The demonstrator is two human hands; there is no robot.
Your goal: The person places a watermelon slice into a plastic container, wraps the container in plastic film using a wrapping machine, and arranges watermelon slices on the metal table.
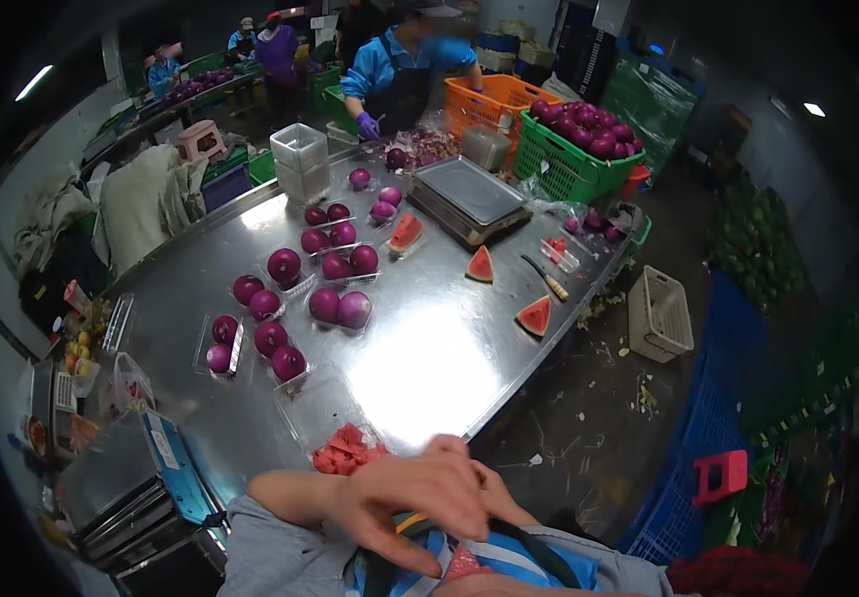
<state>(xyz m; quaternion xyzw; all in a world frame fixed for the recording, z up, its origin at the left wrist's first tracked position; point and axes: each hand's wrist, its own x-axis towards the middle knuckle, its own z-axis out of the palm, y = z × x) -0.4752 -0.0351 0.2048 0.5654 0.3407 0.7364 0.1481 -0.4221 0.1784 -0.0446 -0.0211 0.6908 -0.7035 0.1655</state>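
Observation:
My left hand (pixel 412 502) reaches in from the left in front of my chest, its thumb apart from its fingers and nothing visible in its grasp. Behind it, my right hand (pixel 494 496) is mostly covered and its fingers are hidden. A small reddish-pink piece (pixel 463 563), perhaps watermelon, shows below the left hand; what holds it cannot be made out. Just beyond my hands, red watermelon chunks (pixel 348 452) lie at the near edge of a clear plastic tray (pixel 318 400) on the metal table (pixel 429 373).
Purple onions (pixel 272 338) in clear trays cover the table's middle. Watermelon wedges (pixel 533 316), a knife (pixel 546 279) and a scale (pixel 469 199) lie to the right. A green crate (pixel 569 169) of onions stands behind. Across the table is a co-worker (pixel 405 75) in blue sleeves.

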